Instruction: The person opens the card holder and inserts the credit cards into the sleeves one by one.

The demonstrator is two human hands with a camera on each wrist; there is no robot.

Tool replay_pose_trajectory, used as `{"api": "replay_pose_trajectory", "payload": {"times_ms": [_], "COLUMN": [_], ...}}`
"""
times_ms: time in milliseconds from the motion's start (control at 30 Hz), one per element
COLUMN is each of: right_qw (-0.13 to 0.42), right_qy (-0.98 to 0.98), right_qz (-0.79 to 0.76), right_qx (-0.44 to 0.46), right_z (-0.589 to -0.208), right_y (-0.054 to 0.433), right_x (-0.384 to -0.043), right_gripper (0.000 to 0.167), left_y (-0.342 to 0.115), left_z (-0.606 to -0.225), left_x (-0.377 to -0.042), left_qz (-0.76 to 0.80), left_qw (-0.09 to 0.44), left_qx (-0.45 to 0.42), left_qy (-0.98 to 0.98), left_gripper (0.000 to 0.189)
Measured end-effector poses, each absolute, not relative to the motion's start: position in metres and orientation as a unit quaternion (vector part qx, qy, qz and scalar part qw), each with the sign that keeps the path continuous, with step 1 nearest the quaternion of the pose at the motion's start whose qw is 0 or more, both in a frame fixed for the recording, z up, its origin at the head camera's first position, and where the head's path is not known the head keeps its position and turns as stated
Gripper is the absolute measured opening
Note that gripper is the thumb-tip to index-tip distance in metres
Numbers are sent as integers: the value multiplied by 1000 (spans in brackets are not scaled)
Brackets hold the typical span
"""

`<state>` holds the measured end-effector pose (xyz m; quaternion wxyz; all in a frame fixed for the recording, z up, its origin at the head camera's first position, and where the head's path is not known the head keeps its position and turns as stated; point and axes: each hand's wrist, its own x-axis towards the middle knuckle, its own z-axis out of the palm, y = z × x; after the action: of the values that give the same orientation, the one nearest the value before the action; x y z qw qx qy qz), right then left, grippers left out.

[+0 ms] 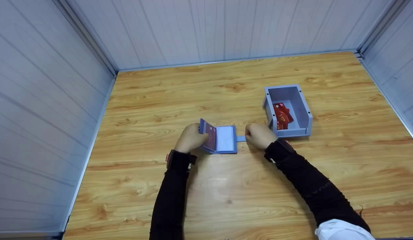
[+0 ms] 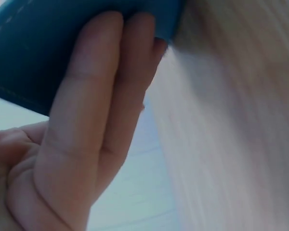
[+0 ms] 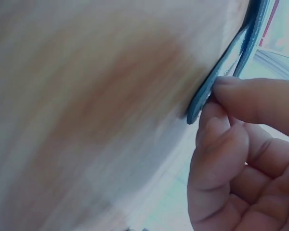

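A small blue card holder (image 1: 235, 140) lies opened on the wooden table, with a strap (image 1: 241, 138) reaching out on its right. My left hand (image 1: 190, 137) grips the raised left cover (image 2: 33, 53), thumb on the inner side and fingers behind it. A red card (image 1: 210, 137) shows in the sleeve of that cover. White sleeves (image 1: 225, 138) fill the right half. My right hand (image 1: 259, 135) pinches the strap (image 3: 204, 96) between thumb and curled fingers, close over the table.
Right of the right hand stands a grey-blue open bin (image 1: 303, 110) holding several red VIP cards (image 1: 282, 116). The wooden table (image 1: 206, 200) is bounded by pale panel walls (image 1: 206, 30) at the back and both sides.
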<state>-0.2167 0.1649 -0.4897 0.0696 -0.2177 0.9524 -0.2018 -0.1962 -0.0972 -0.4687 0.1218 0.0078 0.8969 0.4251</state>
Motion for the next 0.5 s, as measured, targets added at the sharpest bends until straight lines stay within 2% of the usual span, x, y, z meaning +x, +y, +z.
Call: {"api": "replay_pose_trajectory", "payload": {"times_ms": [100,233,300,500], "right_qw": [70,71,71,71], "right_qy": [953,953,953,953], "right_qz": [-204,-204,-202,-203], "right_qx": [-213,-212,-213,-215], "right_z": [-489,-489,-489,-489], "right_y": [165,164,165,166], "right_x": [-216,-216,-216,-217], "right_gripper": [8,8,8,8], "left_y": [-102,-106,-107,-108], "left_z": [-472,-478,-481,-485], "left_x": [-196,-197,-198,-194], "left_qz": [420,394,378,327], "left_qw": [112,108,110,116], "left_qx": [-2,-20,-22,-27], "left_qy": [900,912,919,938], "left_gripper": [33,70,80,78]}}
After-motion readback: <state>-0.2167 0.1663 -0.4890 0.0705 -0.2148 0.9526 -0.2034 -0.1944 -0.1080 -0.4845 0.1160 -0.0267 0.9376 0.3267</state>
